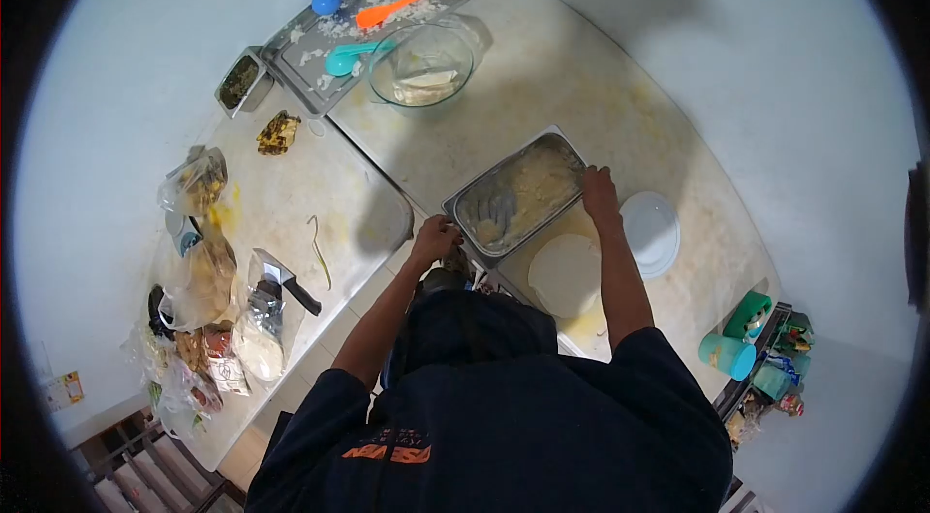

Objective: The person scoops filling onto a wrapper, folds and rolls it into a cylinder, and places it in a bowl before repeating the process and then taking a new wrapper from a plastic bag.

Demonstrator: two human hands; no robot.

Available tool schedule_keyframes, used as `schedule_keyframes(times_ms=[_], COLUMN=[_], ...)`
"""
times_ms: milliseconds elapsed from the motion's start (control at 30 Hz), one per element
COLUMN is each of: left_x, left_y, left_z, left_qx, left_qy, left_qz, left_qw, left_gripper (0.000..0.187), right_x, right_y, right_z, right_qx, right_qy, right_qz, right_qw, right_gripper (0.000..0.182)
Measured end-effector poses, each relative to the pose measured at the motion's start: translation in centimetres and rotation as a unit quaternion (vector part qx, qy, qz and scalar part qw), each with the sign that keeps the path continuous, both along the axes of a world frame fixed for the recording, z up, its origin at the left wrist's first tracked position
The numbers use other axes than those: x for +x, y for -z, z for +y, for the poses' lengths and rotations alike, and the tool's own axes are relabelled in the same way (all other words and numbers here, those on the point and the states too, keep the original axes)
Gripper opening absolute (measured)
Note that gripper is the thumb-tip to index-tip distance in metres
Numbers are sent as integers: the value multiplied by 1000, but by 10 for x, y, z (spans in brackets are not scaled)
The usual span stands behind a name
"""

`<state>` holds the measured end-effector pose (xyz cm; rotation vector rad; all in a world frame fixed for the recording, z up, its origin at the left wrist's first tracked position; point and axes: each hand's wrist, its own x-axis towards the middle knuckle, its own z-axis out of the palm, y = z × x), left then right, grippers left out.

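A rectangular metal pan (559,218) lies slantwise on the table before me, with a pale, smeared, dough-like mass (542,179) inside. My right hand (600,193) has its fingers closed over the rim at the right end. At the opposite end, the curled fingers of my left hand (439,240) meet the near-left corner of the pan. A round cream-coloured disc (565,277) lies by my right forearm, partly covered by it. Beyond that forearm is a white round lid or plate (651,234).
A large tray (291,77) holds rice-like remnants and blue, orange and teal scoops. Beside it stand a glass bowl (422,67) and a small metal container (244,85). A knife (289,282) and plastic bags (203,280) lie left; a turquoise cup (727,356) stands right.
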<state>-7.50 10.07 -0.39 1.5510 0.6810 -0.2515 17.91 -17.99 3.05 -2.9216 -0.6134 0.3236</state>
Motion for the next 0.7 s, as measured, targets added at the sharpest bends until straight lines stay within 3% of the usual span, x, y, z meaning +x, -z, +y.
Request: schedule_keyframes(times_ms=[133,300,467,600,700], left_x=[9,17,32,38,39], left_y=[26,11,6,-2,-6], left_z=[14,23,39,50,51], left_qx=[-19,-52,-42,-109,-127], left_qy=[12,-25,-49,-68,-75], left_qz=[8,0,-14,-18,-19], left_qw=[1000,998,998,991,989], left_gripper=[30,31,40,48,49], right_x=[1,-21,-47,-63,-58], right_y=[-4,7,5,-19,-19], right_z=[13,32,51,56,43], right_qx=[16,16,13,19,37], right_qy=[35,33,-38,-99,-149], right_qz=[-6,-5,26,101,85], right_qw=[999,999,999,990,985], right_gripper=[21,22,24,28,26])
